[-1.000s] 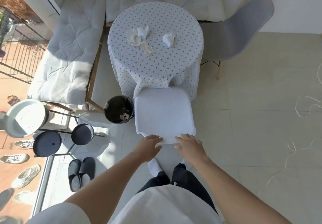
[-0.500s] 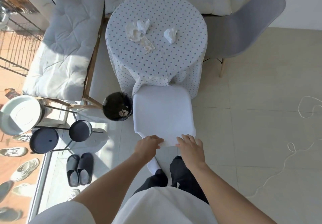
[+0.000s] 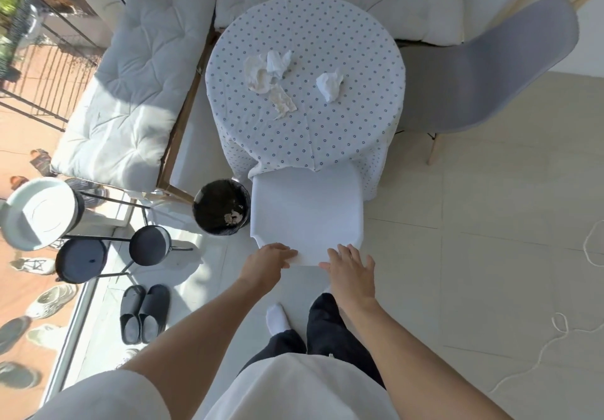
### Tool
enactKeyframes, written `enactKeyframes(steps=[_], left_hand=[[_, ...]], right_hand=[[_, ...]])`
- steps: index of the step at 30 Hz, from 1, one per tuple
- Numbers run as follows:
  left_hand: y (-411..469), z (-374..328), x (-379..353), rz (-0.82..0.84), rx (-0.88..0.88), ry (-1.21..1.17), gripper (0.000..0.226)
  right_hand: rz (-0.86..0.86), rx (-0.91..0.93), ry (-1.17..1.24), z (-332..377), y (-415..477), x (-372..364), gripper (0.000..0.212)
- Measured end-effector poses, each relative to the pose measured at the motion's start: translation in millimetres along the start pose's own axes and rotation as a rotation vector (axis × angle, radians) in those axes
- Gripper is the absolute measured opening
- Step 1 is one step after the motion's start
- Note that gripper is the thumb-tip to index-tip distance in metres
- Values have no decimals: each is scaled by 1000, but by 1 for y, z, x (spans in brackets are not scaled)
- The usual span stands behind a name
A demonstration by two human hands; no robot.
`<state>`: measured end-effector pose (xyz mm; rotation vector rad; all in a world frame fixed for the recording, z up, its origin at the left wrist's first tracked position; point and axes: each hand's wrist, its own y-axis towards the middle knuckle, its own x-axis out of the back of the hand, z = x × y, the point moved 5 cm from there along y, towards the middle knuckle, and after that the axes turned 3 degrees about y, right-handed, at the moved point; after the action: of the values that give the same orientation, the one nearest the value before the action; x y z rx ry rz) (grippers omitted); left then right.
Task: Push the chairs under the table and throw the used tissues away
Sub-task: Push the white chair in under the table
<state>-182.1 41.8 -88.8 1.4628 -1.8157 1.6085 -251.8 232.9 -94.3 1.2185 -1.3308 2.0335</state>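
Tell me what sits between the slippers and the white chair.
Bare sunlit floor only, in the head view: nothing lies between the slippers and the white chair. The bin stands farther back, beside the chair.

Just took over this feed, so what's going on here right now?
A person has both hands on the back edge of the white chair, left hand, right hand, with its front already under the tablecloth of the round table. The grey chair stands beside the table. Crumpled tissues lie on the table; the bin is beside the white chair.
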Motion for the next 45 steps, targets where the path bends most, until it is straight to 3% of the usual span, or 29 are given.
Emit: enactKeyframes(steps=[12, 18, 23, 26, 28, 38, 45], left_hand=[[88, 4, 49, -88, 192, -231, 78], [104, 20, 55, 18, 231, -221, 72], [106, 20, 57, 143, 213, -245, 42], [116, 13, 73, 247, 175, -255, 32], [124, 7, 87, 289, 152, -264, 39], [163, -30, 160, 181, 60, -186, 42], [188, -92, 213, 87, -33, -200, 39]], right_hand=[[33, 68, -37, -15, 95, 66, 27], [138, 68, -70, -17, 113, 74, 49], [242, 96, -59, -18, 119, 74, 52], [374, 138, 67, -23, 127, 83, 53], [413, 119, 181, -30, 132, 96, 56], [148, -6, 322, -72, 148, 174, 61], [6, -71, 397, -129, 143, 224, 53]])
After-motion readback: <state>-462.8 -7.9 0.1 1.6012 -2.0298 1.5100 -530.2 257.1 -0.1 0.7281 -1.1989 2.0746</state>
